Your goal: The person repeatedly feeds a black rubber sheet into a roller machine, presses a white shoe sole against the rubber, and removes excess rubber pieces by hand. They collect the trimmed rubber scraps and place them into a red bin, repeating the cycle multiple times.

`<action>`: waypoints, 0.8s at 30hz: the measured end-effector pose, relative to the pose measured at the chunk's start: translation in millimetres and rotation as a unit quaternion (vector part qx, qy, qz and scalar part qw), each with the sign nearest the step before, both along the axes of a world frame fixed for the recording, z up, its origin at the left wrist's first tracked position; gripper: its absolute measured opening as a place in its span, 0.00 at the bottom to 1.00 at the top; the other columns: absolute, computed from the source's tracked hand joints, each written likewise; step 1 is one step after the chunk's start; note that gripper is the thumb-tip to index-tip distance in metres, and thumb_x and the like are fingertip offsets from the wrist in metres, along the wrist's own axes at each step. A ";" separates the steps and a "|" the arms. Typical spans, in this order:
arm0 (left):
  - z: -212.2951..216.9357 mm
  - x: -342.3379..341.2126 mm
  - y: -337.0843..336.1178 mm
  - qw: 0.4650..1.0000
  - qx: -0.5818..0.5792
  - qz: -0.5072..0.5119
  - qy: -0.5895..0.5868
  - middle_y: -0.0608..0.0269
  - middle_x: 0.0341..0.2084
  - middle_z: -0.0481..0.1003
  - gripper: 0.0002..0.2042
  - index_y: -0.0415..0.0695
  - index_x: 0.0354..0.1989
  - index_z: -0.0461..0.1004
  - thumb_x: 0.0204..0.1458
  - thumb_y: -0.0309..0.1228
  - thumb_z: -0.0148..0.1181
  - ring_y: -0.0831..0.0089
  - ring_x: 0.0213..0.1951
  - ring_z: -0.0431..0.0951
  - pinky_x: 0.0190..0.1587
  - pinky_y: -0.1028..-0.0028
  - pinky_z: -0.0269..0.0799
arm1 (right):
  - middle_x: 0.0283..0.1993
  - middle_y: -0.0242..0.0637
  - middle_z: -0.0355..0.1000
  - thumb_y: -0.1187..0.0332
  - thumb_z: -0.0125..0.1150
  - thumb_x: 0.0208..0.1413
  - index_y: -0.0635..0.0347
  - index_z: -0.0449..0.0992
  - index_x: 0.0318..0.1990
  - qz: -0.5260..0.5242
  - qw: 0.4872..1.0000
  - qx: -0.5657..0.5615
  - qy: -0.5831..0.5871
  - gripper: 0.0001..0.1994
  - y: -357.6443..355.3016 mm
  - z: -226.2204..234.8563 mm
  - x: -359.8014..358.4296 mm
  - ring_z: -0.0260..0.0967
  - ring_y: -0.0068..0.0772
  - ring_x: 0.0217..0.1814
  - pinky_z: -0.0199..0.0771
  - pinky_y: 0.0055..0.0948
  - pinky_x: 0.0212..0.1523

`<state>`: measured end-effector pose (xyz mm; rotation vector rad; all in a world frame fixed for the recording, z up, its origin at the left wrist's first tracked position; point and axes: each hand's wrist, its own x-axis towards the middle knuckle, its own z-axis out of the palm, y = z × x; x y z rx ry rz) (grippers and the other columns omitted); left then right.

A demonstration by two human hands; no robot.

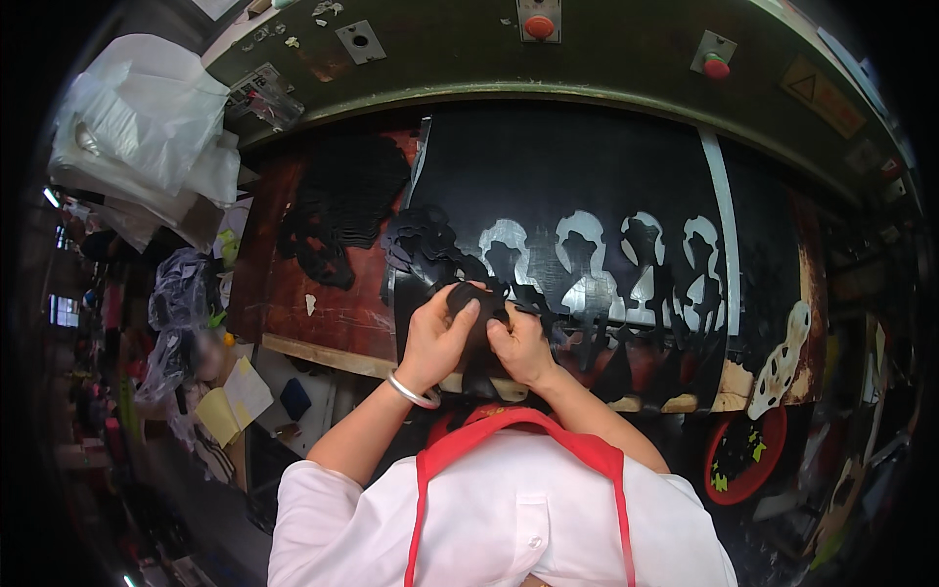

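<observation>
Hands meet over the near edge of the large black sheet (587, 176) that lies on the reddish-brown cutting board (323, 313), its middle punched with a row of pale cut-out holes. Left hand (437, 338) and right hand (520, 344) together pinch a small black die-cut piece (477, 301), fingers closed on its edges. The piece looks thin, light and floppy, likely soft rubber or leather, so it is best held by its rim with fingertips. Both wrists are bent inward, elbows tucked low. A silver bangle (411, 393) circles the left wrist. More loose black cut pieces (342, 210) pile left of the sheet.
</observation>
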<state>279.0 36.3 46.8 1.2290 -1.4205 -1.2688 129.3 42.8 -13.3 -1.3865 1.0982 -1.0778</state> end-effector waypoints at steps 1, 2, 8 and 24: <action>1.0 -3.2 2.0 0.999 -0.010 0.002 -0.045 0.63 0.37 0.78 0.12 0.35 0.49 0.73 0.60 0.28 0.55 0.81 0.39 0.75 0.43 0.77 0.72 | 0.22 0.33 0.69 0.66 0.51 0.59 0.65 0.72 0.32 0.016 0.999 0.029 -0.002 0.10 -0.4 2.4 -2.2 0.67 0.23 0.22 0.66 0.27 0.20; 2.0 -5.4 3.2 0.996 -0.030 0.004 -0.089 0.63 0.36 0.78 0.12 0.36 0.49 0.73 0.59 0.27 0.55 0.81 0.37 0.75 0.41 0.77 0.72 | 0.22 0.33 0.70 0.68 0.51 0.59 0.65 0.72 0.33 0.032 0.998 0.059 -0.005 0.09 -0.7 5.0 -3.3 0.68 0.22 0.22 0.66 0.26 0.19; -0.2 -5.8 1.4 0.995 -0.025 0.023 -0.090 0.59 0.34 0.79 0.11 0.36 0.48 0.74 0.59 0.27 0.55 0.79 0.36 0.77 0.40 0.77 0.73 | 0.22 0.34 0.70 0.70 0.52 0.56 0.67 0.73 0.32 0.003 0.966 0.197 -0.169 0.08 6.3 18.6 -0.4 0.71 0.23 0.22 0.75 0.26 0.23; 74.6 32.8 -57.3 0.946 -0.157 0.211 0.192 0.58 0.30 0.78 0.11 0.35 0.40 0.73 0.63 0.32 0.52 0.77 0.24 0.75 0.28 0.79 0.73 | 0.20 0.51 0.67 0.69 0.50 0.60 0.60 0.71 0.27 -0.143 0.946 -0.190 0.218 0.10 8.1 -40.1 20.2 0.68 0.55 0.22 0.65 0.46 0.21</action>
